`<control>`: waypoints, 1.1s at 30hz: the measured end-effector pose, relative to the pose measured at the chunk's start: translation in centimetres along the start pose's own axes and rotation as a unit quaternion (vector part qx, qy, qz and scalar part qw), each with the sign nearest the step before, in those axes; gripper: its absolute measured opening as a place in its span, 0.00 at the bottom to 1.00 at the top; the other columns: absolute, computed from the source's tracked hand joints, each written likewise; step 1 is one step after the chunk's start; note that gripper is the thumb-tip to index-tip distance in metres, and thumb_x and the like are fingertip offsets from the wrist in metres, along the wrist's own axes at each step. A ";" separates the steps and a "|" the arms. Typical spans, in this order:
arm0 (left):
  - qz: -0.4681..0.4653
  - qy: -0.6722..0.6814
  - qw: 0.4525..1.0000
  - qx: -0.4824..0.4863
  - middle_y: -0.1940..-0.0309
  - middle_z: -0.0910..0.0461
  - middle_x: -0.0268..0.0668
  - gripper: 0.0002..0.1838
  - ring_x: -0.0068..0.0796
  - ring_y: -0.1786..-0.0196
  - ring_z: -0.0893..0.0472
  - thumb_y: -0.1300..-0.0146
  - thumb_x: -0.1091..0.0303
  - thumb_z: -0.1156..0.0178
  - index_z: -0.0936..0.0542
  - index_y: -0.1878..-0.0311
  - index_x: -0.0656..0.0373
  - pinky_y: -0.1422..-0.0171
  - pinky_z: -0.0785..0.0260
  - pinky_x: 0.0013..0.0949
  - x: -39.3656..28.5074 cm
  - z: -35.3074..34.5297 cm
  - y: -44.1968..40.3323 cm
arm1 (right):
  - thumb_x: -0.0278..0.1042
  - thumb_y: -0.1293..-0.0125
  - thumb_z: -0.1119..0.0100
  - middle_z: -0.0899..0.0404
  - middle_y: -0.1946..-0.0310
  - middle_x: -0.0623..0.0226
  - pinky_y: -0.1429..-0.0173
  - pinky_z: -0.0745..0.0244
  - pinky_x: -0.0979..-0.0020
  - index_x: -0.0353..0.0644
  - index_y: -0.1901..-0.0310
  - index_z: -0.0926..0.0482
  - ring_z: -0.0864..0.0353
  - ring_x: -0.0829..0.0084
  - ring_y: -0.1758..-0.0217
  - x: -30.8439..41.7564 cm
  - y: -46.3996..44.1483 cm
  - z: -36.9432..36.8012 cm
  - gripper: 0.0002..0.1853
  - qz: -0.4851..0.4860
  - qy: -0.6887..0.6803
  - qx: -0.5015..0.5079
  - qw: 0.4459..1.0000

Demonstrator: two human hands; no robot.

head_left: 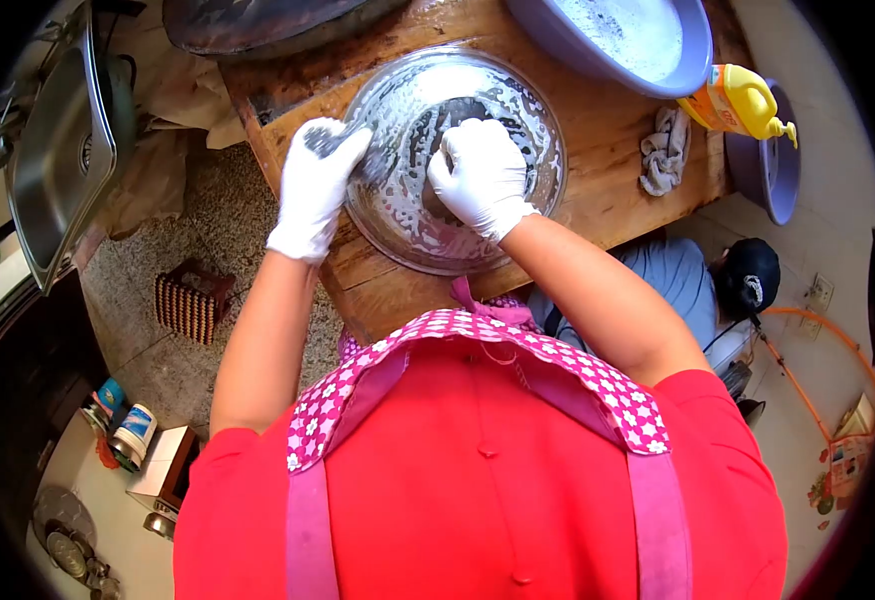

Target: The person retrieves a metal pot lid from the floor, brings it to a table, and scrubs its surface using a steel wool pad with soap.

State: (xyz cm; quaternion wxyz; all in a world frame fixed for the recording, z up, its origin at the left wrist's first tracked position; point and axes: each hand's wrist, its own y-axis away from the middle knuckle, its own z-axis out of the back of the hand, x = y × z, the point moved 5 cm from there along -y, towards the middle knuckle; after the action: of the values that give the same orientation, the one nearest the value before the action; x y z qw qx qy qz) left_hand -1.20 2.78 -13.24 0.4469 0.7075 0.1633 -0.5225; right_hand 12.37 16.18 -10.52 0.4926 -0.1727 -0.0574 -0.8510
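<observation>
A wide round metal pot lid (408, 240), streaked with white suds, lies on the wooden table. My left hand (308, 195), in a white glove, is at the lid's left rim. Its fingers are closed around a grey scrubber (366, 155), which is partly hidden and blurred. Over the middle of the lid my gloved right hand (483, 175) is closed in a fist. It appears to grip the lid's central handle, mostly covered by the fingers.
A purple basin (608, 70) of suds stands back right, beside a yellow detergent bottle (743, 100) and a crumpled grey cloth (666, 152). Another purple basin (783, 185) is farther right. A dark round pan (258, 25) sits back left. A person (673, 270) is low beyond the table's right edge.
</observation>
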 end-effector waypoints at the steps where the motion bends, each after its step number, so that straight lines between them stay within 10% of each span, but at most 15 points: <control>1: -0.050 -0.129 0.990 -0.008 0.71 0.20 0.33 0.11 0.25 0.65 0.21 0.45 0.70 0.30 0.22 0.63 0.61 0.59 0.29 0.30 1.9 -0.5 -1.3 | 0.39 0.46 0.41 0.24 0.73 0.58 0.59 0.26 0.57 0.43 0.75 0.21 0.24 0.56 0.64 0.1 0.0 0.1 0.09 0.000 -0.003 -0.001 1.000; 12: 0.055 -0.104 0.988 0.096 0.60 0.24 0.29 0.18 0.21 0.57 0.24 0.44 0.74 0.31 0.26 0.51 0.55 0.50 0.28 0.26 3.6 -0.4 -0.8 | 0.39 0.46 0.40 0.23 0.73 0.58 0.59 0.26 0.57 0.43 0.75 0.20 0.24 0.57 0.65 0.0 -0.1 0.4 0.09 -0.008 -0.019 0.000 1.000; 16: -0.138 -0.329 0.933 0.053 0.66 0.22 0.31 0.11 0.20 0.62 0.25 0.46 0.70 0.30 0.23 0.62 0.59 0.56 0.30 0.27 2.3 -1.6 -4.3 | 0.39 0.46 0.40 0.23 0.73 0.58 0.59 0.25 0.57 0.43 0.75 0.20 0.23 0.57 0.64 -0.1 -0.1 0.4 0.09 -0.010 -0.032 0.010 0.999; 18: -0.054 -0.316 0.938 0.132 0.56 0.21 0.44 0.21 0.38 0.51 0.22 0.51 0.60 0.28 0.20 0.56 0.59 0.44 0.29 0.37 2.0 -2.9 -7.6 | 0.39 0.46 0.40 0.23 0.73 0.58 0.59 0.25 0.57 0.43 0.75 0.20 0.23 0.57 0.64 -0.1 0.0 0.5 0.08 -0.012 -0.034 0.006 0.999; 22: -0.080 -0.351 0.924 0.133 0.64 0.18 0.47 0.17 0.42 0.63 0.19 0.52 0.61 0.28 0.19 0.62 0.62 0.52 0.26 0.38 0.5 -4.2 -7.5 | 0.37 0.47 0.40 0.24 0.73 0.59 0.60 0.26 0.57 0.44 0.76 0.21 0.24 0.57 0.65 -0.1 0.0 0.3 0.07 -0.011 -0.029 -0.007 0.999; 33: -0.119 -0.438 0.874 0.172 0.56 0.22 0.51 0.19 0.50 0.42 0.30 0.51 0.54 0.31 0.19 0.61 0.58 0.37 0.35 0.43 0.2 -5.6 -9.6 | 0.36 0.48 0.39 0.27 0.74 0.60 0.61 0.27 0.58 0.45 0.77 0.24 0.25 0.58 0.66 -0.3 0.0 0.4 0.07 -0.007 -0.045 -0.022 0.999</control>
State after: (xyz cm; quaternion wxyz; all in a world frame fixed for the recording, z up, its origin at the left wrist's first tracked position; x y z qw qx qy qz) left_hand -4.49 12.49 -17.59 0.2788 0.4473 -0.0588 -0.8478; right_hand 12.60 16.58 -10.23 0.4792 -0.2212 -0.0618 -0.8471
